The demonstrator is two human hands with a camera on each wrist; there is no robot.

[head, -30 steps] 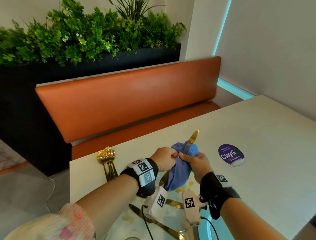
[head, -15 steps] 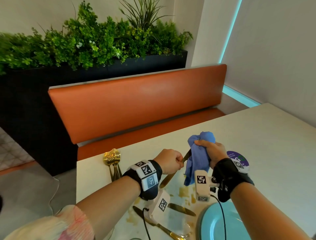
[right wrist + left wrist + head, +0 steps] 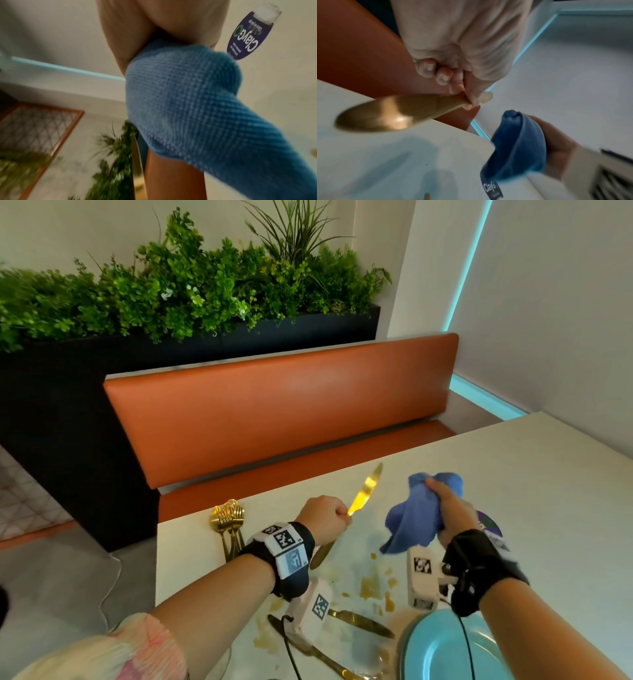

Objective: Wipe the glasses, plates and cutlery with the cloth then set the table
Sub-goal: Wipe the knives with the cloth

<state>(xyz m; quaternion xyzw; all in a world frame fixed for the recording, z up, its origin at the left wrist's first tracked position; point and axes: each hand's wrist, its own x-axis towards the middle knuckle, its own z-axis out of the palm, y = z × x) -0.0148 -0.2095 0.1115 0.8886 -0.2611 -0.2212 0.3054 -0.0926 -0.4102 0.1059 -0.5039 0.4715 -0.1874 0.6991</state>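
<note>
At frame centre, the left hand (image 3: 323, 517) fists a gold knife (image 3: 365, 490), blade raised; the right hand (image 3: 448, 508) bunches the blue cloth (image 3: 412, 518) apart from it. Setting the knife on the stained table (image 3: 548, 491) risks dirtying it.

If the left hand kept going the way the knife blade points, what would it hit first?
Probably nothing on the table: the left hand aims the gold knife up toward the orange bench backrest, passing left of the blue cloth. Depth is unclear.
</note>
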